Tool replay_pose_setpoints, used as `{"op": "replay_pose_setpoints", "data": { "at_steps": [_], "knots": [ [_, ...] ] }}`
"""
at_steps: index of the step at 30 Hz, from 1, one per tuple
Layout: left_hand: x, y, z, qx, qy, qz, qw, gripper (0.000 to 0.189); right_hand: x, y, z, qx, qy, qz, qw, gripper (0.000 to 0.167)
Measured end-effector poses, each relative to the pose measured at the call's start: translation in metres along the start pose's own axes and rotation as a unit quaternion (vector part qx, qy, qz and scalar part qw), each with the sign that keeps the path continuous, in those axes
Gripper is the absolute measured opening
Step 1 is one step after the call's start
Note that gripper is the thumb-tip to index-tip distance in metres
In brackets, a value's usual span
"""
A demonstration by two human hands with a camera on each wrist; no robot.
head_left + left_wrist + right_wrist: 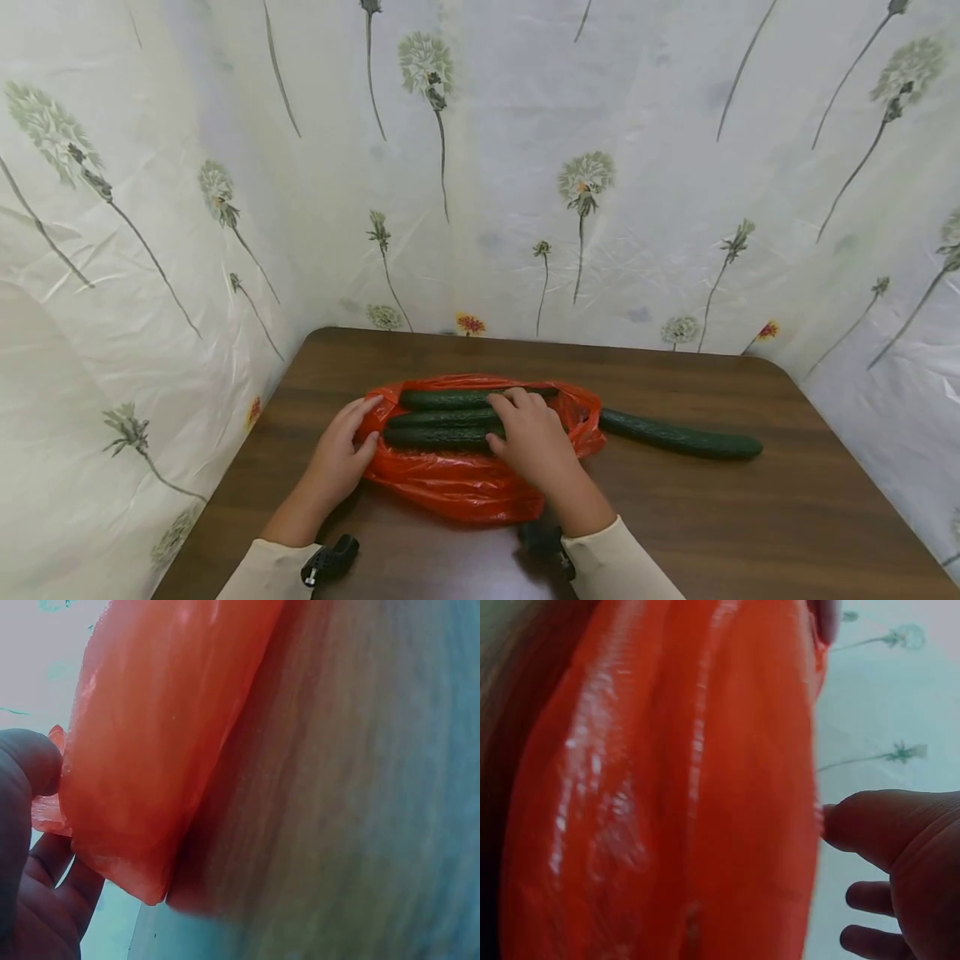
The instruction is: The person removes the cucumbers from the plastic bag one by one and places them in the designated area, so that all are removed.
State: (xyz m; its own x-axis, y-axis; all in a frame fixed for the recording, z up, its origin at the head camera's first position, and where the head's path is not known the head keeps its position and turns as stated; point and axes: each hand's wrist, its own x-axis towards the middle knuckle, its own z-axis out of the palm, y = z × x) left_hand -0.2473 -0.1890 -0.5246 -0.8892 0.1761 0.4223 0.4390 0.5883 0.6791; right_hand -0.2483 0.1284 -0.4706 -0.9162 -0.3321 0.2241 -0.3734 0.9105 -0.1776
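Note:
A red plastic bag (465, 487) lies on its side on the table, its opening spread so that several dark green cucumbers (435, 437) show inside. At the bag's left end my left hand (337, 454) holds the red film, thumb on the near side and fingers toward the far side. My right hand (536, 437) reaches over the right part of the cucumbers, thumb at the nearest one and bent fingers across those behind; its palm hides their right ends. In the right wrist view the thumb (862, 825) meets the bag's edge.
Another cucumber (682, 435) lies on the brown wooden table (750, 517) to the right, its left end by the bag. Sheeting (495, 167) printed with dandelions hangs behind and along both sides. A black device (330, 562) is strapped at the left wrist.

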Motion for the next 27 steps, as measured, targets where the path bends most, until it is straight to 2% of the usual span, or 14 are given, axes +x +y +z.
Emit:
{"op": "replay_pose_setpoints", "data": {
  "at_steps": [6, 12, 27],
  "knots": [
    [0.0, 0.001, -0.003, -0.005, -0.006, -0.001, 1.0, 0.057, 0.003, -0.003, 0.009, -0.015, -0.027, -0.006, 0.9995, 0.064],
    [0.0, 0.001, -0.003, -0.002, -0.014, -0.011, 0.9998, 0.056, 0.006, -0.007, 0.016, -0.031, -0.025, -0.022, 0.9989, 0.064],
    [0.0, -0.001, -0.001, 0.002, -0.003, 0.006, 1.0, 0.058, 0.008, -0.014, 0.028, -0.03, -0.038, -0.027, 0.9984, 0.06]
  ]
}}
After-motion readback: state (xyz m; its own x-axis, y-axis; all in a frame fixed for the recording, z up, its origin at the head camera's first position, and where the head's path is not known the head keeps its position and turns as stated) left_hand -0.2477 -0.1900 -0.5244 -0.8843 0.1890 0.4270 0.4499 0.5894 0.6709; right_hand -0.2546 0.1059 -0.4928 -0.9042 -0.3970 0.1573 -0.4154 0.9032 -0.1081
